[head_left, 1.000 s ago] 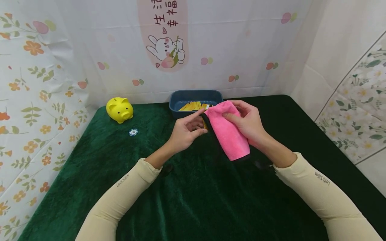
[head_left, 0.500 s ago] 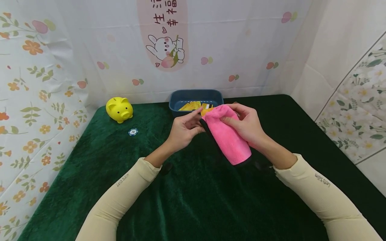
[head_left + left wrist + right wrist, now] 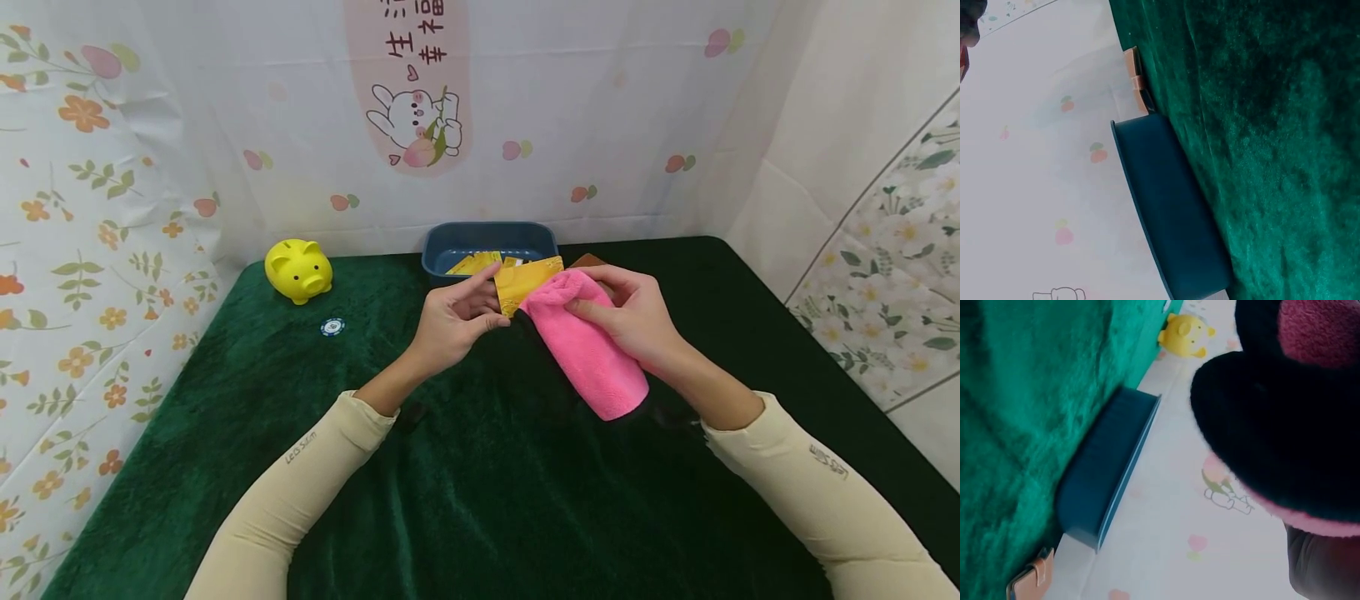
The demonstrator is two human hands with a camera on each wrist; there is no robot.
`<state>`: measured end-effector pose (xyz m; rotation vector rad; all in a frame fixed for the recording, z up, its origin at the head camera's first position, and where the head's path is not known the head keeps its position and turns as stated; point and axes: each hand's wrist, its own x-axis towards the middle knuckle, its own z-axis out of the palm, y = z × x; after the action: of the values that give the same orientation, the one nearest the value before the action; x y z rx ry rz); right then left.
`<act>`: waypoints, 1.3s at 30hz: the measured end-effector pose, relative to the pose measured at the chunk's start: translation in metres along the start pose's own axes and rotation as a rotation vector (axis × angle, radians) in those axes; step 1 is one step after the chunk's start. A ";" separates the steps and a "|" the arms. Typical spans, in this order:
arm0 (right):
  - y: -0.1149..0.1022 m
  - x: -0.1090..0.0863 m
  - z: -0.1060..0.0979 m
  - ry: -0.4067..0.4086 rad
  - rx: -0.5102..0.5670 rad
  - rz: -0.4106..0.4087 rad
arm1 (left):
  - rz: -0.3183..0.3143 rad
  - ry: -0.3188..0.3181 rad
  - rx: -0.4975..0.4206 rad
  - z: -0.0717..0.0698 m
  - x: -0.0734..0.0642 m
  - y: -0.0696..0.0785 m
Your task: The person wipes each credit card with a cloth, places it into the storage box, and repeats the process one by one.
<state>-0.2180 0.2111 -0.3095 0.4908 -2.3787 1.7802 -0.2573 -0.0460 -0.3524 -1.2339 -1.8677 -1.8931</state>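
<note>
In the head view my left hand pinches a small, crinkled yellow packet between thumb and fingers. My right hand grips a folded pink towel with black edging. The towel's bunched top overlaps the packet's lower right part, and its lower end hangs down to the right, above the green cloth. In the right wrist view the dark underside of the towel fills the right side. The left wrist view does not show the packet.
Behind the hands, a blue bin holding several yellow packets stands against the wall cloth. Beside it lies a brown wallet, mostly behind my right hand in the head view. A yellow piggy bank and a poker chip sit at left.
The towel has shifted down and slightly right with my right hand. The yellow packet, mostly hidden behind it before, now shows in my left hand. The wallet has come into view.
</note>
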 end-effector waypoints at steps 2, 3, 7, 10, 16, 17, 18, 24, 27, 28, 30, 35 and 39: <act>0.001 -0.001 -0.004 0.008 0.002 -0.005 | 0.000 -0.007 0.001 0.000 0.000 0.001; 0.001 -0.001 -0.006 0.014 -0.002 -0.012 | 0.000 -0.008 0.002 0.000 -0.001 0.002; 0.002 -0.002 -0.013 0.038 0.005 -0.023 | -0.004 -0.014 0.003 -0.001 -0.001 0.003; 0.003 -0.001 -0.018 0.040 0.040 -0.015 | -0.019 -0.017 0.000 -0.002 -0.002 0.004; 0.004 0.003 -0.025 0.023 0.149 0.055 | -0.034 -0.046 -0.005 -0.004 -0.004 0.007; 0.004 0.004 -0.026 0.023 0.167 0.069 | -0.041 -0.053 -0.008 -0.004 -0.004 0.007; 0.004 0.005 -0.027 0.025 0.182 0.085 | -0.046 -0.060 -0.010 -0.005 -0.004 0.008; 0.002 0.012 -0.029 0.039 0.236 0.133 | -0.076 -0.082 -0.033 -0.007 -0.007 0.008; 0.001 0.015 -0.030 0.051 0.250 0.117 | -0.074 -0.074 -0.039 -0.008 -0.007 0.006; 0.001 0.015 -0.031 0.058 0.258 0.108 | -0.072 -0.067 -0.040 -0.009 -0.007 0.006; 0.002 0.017 -0.032 0.091 0.267 0.091 | -0.070 -0.045 -0.041 -0.010 -0.006 0.004; 0.007 0.020 -0.036 0.192 0.288 0.070 | -0.066 0.022 -0.083 -0.013 -0.004 0.003; 0.012 0.020 -0.036 0.217 0.298 -0.001 | -0.074 0.039 -0.149 -0.015 -0.002 0.006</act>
<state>-0.2439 0.2446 -0.3041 0.3104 -1.9822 2.0811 -0.2586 -0.0617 -0.3475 -1.1759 -1.8046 -2.1133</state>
